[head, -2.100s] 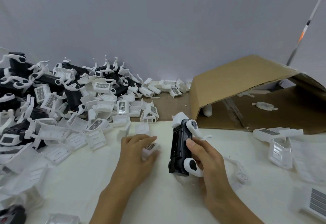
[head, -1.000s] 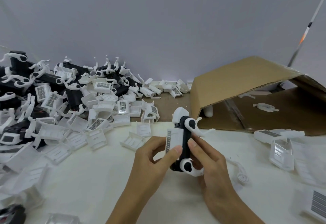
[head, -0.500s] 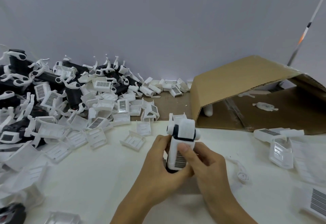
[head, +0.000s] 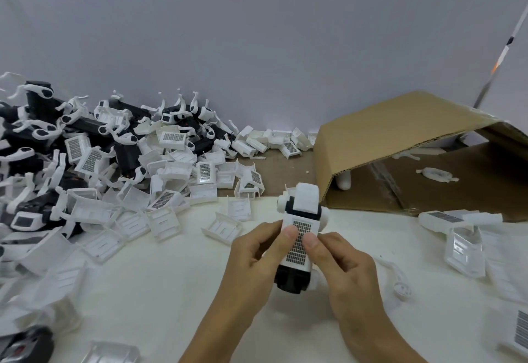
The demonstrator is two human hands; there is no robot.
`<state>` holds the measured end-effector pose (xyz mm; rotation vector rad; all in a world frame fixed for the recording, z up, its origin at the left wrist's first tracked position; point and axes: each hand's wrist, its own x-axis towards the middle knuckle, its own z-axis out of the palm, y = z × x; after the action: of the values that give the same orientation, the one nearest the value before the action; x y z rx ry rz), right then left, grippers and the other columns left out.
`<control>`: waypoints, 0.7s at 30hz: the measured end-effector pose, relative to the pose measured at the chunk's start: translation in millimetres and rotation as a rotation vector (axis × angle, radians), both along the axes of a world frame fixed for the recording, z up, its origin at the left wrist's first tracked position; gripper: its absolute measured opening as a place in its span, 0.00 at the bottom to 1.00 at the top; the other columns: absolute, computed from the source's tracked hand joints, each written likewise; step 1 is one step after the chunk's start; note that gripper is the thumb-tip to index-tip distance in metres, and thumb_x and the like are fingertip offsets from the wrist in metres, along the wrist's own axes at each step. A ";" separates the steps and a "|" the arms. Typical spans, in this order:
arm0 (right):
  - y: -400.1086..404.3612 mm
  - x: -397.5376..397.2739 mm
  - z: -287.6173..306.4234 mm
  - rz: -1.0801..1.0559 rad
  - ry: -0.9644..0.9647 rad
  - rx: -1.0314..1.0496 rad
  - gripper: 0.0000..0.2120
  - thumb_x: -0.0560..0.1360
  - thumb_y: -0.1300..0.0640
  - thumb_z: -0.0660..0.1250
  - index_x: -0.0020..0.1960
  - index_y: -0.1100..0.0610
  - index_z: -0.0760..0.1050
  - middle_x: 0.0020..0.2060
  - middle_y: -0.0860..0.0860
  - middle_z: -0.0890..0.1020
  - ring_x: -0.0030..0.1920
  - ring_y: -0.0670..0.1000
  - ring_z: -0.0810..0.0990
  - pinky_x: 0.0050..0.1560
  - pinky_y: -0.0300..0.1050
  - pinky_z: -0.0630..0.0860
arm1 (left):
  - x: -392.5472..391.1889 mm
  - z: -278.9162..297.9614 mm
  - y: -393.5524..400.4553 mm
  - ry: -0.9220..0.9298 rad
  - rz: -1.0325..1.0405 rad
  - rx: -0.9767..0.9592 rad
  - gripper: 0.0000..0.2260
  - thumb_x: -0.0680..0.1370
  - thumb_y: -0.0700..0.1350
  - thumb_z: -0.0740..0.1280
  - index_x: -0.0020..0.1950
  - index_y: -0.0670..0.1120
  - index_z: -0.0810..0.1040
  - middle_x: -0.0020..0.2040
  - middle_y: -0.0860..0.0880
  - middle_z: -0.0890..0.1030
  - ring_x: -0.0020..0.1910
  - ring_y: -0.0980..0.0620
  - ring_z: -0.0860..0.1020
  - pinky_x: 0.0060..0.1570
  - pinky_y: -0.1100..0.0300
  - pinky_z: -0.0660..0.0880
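White tabletop [head: 160, 291]: left hand [head: 254, 254], right hand [head: 345, 262] fingers curled round device [head: 305, 201] (thumbs on grille [head: 298, 248]).

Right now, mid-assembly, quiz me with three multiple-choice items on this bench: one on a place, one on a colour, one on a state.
1. Where does the cardboard box lie?
A. At the right rear of the bench.
B. On a wall shelf.
C. On a chair.

2. What colour is the gridded cover on the black body?
A. Red.
B. White.
C. Yellow.

3. What do the left hand and the right hand do?
A. Both hang idle.
B. One points at the wall.
C. Both grip the body and cover.

Answers:
1 A: the box lies open on its side at the right, near the wall.
2 B: the cover is white with a dark grid.
3 C: fingers curl round the body, and both thumbs sit on the grid.
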<state>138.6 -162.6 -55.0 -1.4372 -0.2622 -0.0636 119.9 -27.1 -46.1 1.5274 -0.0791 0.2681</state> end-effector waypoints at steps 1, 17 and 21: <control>-0.1 0.4 0.7 0.016 0.019 0.016 0.13 0.69 0.42 0.69 0.48 0.44 0.87 0.45 0.51 0.87 0.50 0.50 0.85 0.49 0.40 0.81 | 0.9 -0.3 0.6 0.000 0.014 -0.005 0.11 0.77 0.52 0.67 0.53 0.50 0.87 0.48 0.47 0.86 0.51 0.48 0.84 0.48 0.56 0.81; -56.6 -6.9 78.2 -0.267 0.243 -0.231 0.21 0.51 0.47 0.80 0.42 0.52 0.85 0.37 0.49 0.88 0.38 0.47 0.87 0.43 0.46 0.80 | 23.9 -22.6 14.5 0.037 0.200 -0.164 0.16 0.75 0.60 0.65 0.41 0.51 0.87 0.39 0.44 0.86 0.43 0.49 0.84 0.53 0.52 0.78; -104.8 16.3 144.5 -0.423 0.124 -0.066 0.14 0.62 0.52 0.80 0.43 0.59 0.86 0.36 0.53 0.87 0.33 0.51 0.86 0.39 0.45 0.79 | 30.6 -27.6 16.2 0.026 0.219 -0.161 0.14 0.76 0.52 0.65 0.37 0.50 0.87 0.37 0.43 0.85 0.42 0.44 0.83 0.52 0.49 0.79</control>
<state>154.9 -267.4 89.5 -1.5361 0.1457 -0.3116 150.5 -10.8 -73.7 1.3790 0.1282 0.4191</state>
